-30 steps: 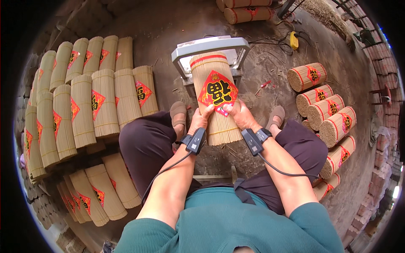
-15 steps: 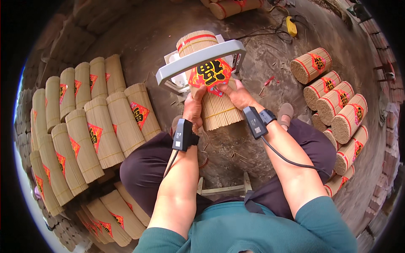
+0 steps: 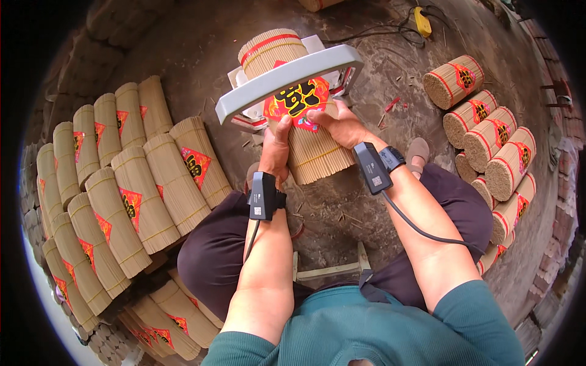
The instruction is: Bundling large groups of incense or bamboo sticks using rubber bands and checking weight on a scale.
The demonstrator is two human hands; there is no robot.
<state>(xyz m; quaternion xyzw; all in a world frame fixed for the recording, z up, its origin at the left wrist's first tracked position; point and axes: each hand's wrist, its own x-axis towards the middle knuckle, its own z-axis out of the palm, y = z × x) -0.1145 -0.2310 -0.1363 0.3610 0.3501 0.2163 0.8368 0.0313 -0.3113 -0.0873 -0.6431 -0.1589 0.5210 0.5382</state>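
Observation:
A thick cylindrical bundle of thin bamboo-coloured sticks (image 3: 318,157) passes lengthwise under the grey arch (image 3: 287,85) of a white strapping machine (image 3: 251,120). Its far end, past the arch, carries a red band; a yellowish tie circles the near part. On top lies a red diamond-shaped label (image 3: 295,105) with black and gold lettering, partly covered by the arch. My left hand (image 3: 276,148) grips the bundle's left side, its thumb on top by the label. From the right, my right hand (image 3: 347,127) holds it, thumb on the label's edge. Fingers beneath are hidden.
Several labelled stick bundles (image 3: 160,174) stand in rows on my left. On the right lie stacked bundles with red bands (image 3: 511,162). A yellow power socket (image 3: 422,22) with black cable is on the floor at the far right. A low stool frame (image 3: 329,272) shows between my legs.
The bundle has slid slightly farther through the arch, and the label's far tip now shows beyond it. Both hands still hold it. The whole view has shifted a little.

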